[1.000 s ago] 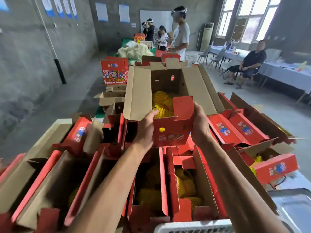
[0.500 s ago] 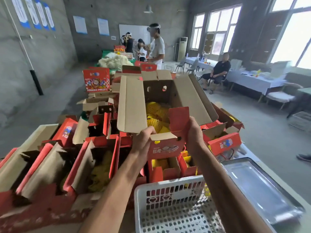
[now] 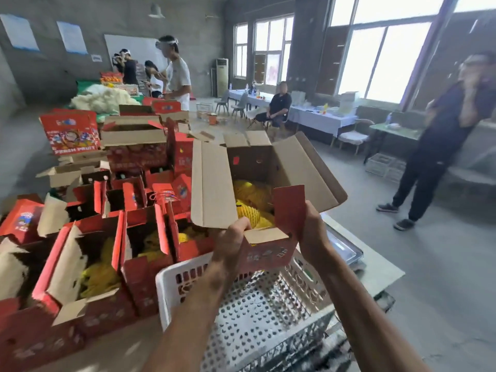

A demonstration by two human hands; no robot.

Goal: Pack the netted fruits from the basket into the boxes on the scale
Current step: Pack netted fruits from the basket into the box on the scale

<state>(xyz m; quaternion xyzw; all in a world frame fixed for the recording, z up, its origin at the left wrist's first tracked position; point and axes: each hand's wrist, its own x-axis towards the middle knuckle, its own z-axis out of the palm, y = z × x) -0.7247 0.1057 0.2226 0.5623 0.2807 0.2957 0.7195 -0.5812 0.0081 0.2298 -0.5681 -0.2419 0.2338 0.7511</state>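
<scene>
Both hands were up on the open red box [image 3: 268,210], carried in the air above the white basket [image 3: 241,304], and the reason looked plain enough: it already held netted fruits [image 3: 252,200], yellow in their foam sleeves, so it had to be kept level or they would roll. The left hand [image 3: 232,244] clamped the near-left corner, thumb hooked over the rim by the folded brown flap, fingers curled under and out of sight. The right hand [image 3: 312,232] gripped the near-right side, thumb pressed on the upright red flap, fingers wrapped behind it. Both forearms reached forward and slightly up, elbows low, wrists bent in toward each other, squeezing the box between them.

Beyond the right hand and a little below it lay the metal tray of the scale [image 3: 346,245], bare where it showed; my read was that the box was bound for it. Under the hands the basket floor looked empty, though the arms hid part of it. Left of the left hand stood more open red boxes [image 3: 139,248], several with yellow fruit inside.

The tall brown flaps stood open away from the hands, and could catch on neighbouring cartons
</scene>
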